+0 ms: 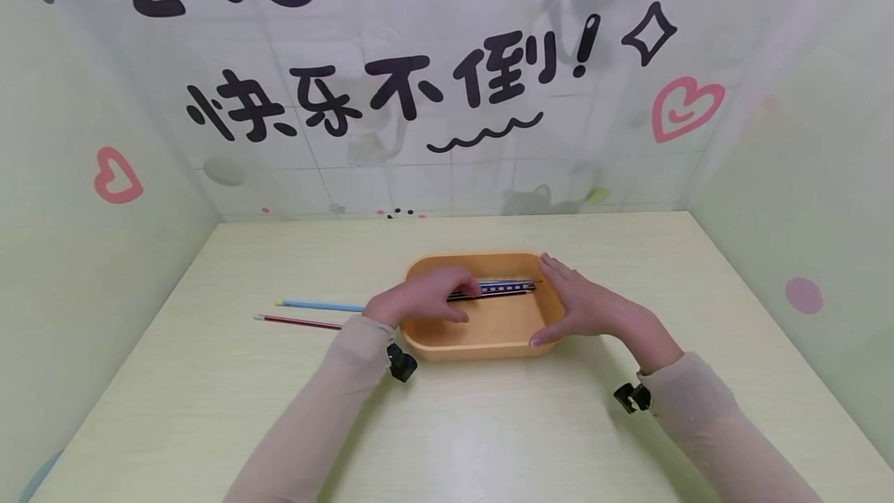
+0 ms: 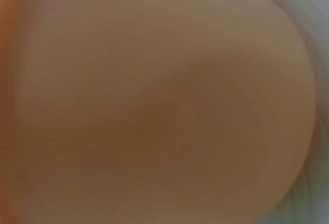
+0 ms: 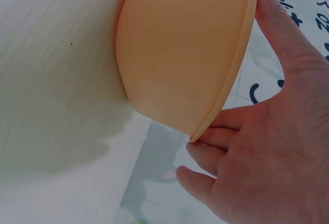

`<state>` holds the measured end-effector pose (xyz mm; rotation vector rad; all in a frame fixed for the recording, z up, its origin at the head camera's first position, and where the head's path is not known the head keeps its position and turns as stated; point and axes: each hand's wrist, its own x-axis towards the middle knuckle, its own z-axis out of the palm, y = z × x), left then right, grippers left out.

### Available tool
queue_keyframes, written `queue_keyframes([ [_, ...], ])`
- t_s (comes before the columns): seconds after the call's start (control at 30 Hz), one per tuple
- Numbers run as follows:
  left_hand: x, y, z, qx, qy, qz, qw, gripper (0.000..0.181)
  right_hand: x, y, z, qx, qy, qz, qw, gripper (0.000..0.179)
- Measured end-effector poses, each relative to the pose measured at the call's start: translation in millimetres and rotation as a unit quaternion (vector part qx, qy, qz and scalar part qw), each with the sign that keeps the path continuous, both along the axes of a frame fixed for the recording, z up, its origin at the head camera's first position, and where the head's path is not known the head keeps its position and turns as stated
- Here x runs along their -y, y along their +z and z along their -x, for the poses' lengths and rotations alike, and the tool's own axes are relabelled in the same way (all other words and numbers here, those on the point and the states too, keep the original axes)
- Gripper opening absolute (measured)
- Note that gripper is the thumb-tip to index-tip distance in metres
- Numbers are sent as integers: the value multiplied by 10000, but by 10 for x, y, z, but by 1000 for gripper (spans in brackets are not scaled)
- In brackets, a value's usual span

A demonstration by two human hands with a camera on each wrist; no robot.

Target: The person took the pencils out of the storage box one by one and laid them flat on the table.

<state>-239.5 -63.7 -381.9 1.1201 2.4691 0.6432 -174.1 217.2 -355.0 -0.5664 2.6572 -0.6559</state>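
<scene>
On the pale table [image 1: 475, 429], the orange oblong plastic tray [image 1: 482, 351], likely light, stiff, best rim-held, was spanned by the right hand [image 1: 594, 305], fingers spread; pinching of slender dark pencils [image 1: 501, 288] by the left hand [image 1: 427, 295] couldn't be told.

This is a small booth-like work corner; whether in a home or an office cannot be told. A pale tabletop [image 1: 482, 425] lies beneath the hands [image 1: 594, 309]. Beyond them rises a whitish wall [image 1: 279, 185] with big dark Chinese lettering [image 1: 407, 99]; left of them stands a pale wall [image 1: 77, 286] with a pink heart [image 1: 112, 194], right of them another [image 1: 824, 192] with a purple spot [image 1: 803, 296].
</scene>
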Motion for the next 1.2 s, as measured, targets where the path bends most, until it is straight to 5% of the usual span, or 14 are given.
queue_keyframes([
  [0.63, -152, -153, -10, 58, 500, 279, 9983, 27, 14, 1, 15, -24, -32, -125, 9999, 129],
  [0.9, -180, -188, -10, 366, 170, 524, 9978, 24, 4, 2, 14, 7, -66, -96, 9999, 129],
  [1.2, -171, -188, -28, 300, -71, 407, 9987, 24, -21, -20, 21, 69, -84, -61, 9999, 129],
])
